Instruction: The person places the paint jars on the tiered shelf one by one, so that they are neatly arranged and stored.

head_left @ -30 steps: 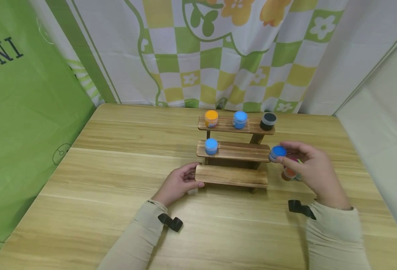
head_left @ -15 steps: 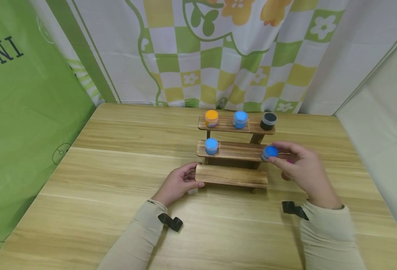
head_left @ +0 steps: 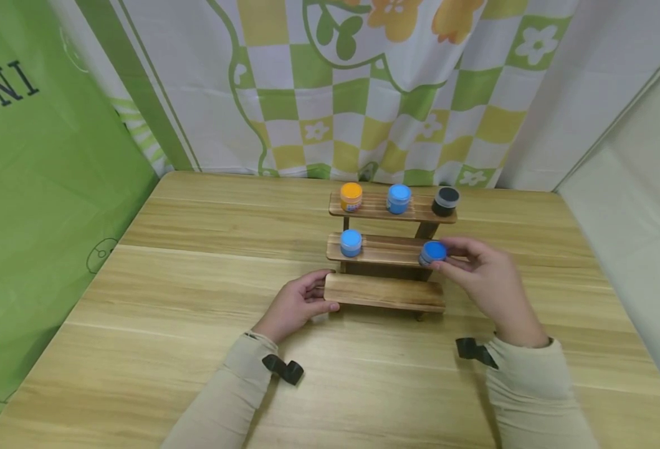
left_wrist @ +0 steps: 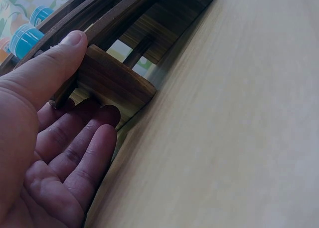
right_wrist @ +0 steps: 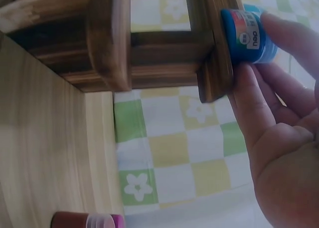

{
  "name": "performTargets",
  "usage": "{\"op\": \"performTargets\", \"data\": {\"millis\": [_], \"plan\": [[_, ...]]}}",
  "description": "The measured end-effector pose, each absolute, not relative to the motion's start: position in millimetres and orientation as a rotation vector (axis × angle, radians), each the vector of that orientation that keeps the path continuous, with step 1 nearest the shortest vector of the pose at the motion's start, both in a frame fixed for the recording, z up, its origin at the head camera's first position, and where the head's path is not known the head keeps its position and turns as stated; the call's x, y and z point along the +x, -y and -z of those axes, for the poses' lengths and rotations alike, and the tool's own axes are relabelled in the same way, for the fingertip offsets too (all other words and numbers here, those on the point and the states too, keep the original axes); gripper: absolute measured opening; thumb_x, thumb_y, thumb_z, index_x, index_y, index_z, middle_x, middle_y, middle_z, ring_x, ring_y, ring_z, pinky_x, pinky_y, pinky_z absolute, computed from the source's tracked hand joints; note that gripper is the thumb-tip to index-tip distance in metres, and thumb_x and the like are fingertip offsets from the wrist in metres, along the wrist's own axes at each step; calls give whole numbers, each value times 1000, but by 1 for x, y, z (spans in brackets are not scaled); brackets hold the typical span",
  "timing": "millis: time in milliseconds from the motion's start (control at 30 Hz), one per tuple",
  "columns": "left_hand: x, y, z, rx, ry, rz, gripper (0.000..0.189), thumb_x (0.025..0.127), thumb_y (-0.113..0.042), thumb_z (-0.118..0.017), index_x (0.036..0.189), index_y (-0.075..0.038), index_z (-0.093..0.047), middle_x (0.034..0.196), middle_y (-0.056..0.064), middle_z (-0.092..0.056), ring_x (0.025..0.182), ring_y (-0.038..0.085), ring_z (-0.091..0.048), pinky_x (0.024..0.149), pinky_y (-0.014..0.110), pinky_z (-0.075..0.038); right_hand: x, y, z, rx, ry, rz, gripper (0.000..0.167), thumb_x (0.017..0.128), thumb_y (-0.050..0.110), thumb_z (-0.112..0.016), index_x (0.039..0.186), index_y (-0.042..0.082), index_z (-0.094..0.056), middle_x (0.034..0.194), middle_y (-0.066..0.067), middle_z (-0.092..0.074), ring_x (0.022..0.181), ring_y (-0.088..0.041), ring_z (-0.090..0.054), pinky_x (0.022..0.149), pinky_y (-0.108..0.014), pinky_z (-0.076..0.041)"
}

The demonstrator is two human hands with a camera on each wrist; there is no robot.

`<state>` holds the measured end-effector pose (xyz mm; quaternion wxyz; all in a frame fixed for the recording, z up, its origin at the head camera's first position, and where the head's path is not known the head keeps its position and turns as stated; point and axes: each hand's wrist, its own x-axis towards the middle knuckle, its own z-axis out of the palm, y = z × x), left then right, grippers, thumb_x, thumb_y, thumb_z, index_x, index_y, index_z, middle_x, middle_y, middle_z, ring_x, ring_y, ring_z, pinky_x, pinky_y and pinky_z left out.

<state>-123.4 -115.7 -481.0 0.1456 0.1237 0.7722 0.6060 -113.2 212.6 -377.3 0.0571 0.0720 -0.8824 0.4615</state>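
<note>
The right hand (head_left: 489, 280) pinched a dark blue jar (head_left: 433, 252) between fingers (right_wrist: 253, 101) at the middle shelf (head_left: 391, 251), right end; the left hand (head_left: 293, 305) gripped the stand (head_left: 384, 292). Sound placement likely required a level base before release.

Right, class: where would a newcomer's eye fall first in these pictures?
Probably on the row along the top step: an orange jar, a light blue jar and a black jar. Next, at the middle step's right end, the fingers of the right hand hold a deeper blue jar. Behind the stand hangs a green, yellow and white checkered curtain.
</note>
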Motion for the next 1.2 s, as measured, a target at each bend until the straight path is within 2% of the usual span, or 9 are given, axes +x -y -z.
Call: {"op": "performTargets", "data": {"millis": [200, 267, 567, 733, 933, 1200], "plan": [[-124, 115, 481, 348, -2226, -1740, 71, 84, -19, -83, 147, -10, -51, 127, 9, -66, 111, 23, -67, 92, 32, -57, -114, -204, 380, 207, 2656, -1383, 38, 90, 12, -78, 123, -3, -66, 119, -20, -68, 102, -25, -69, 76, -11, -55], [-124, 115, 481, 346, -2227, -1741, 71, 84, -19, -83, 147, -10, -51, 127, 9, -66, 111, 23, -67, 92, 32, -57, -114, -202, 381, 208, 2650, -1378, 38, 89, 11, -78, 123, -4, -66, 120, -20, -68, 103, -31, -68, 76, -11, -54], [-123, 116, 481, 341, -2215, -1753, 71, 84, -16, -83, 147, -8, -50, 126, 10, -66, 110, 24, -67, 91, 32, -57, -116, -193, 387, 225, 2597, -1286, 36, 87, 9, -80, 120, -2, -69, 109, -14, -67, 91, -11, -64, 73, -7, -53], [-123, 116, 480, 340, -2212, -1753, 71, 84, -16, -83, 147, -8, -50, 127, 10, -65, 111, 24, -66, 91, 32, -57, -117, -190, 389, 217, 2582, -1243, 36, 86, 7, -80, 118, -3, -70, 104, -13, -66, 92, -19, -64, 73, -5, -51], [-123, 116, 479, 335, -2214, -1745, 71, 85, -16, -83, 147, -9, -50, 127, 8, -66, 111, 23, -66, 92, 32, -57, -116, -184, 388, 179, 2590, -1281, 37, 86, 7, -80, 119, -5, -69, 107, -16, -66, 94, -25, -66, 73, -4, -50], [-123, 116, 479, 332, -2221, -1737, 72, 84, -18, -83, 147, -9, -50, 126, 8, -66, 110, 23, -66, 92, 32, -57, -116, -177, 390, 194, 2538, -1334, 35, 87, 7, -79, 119, -4, -69, 106, -15, -66, 93, -23, -67, 75, -4, -50]]}}
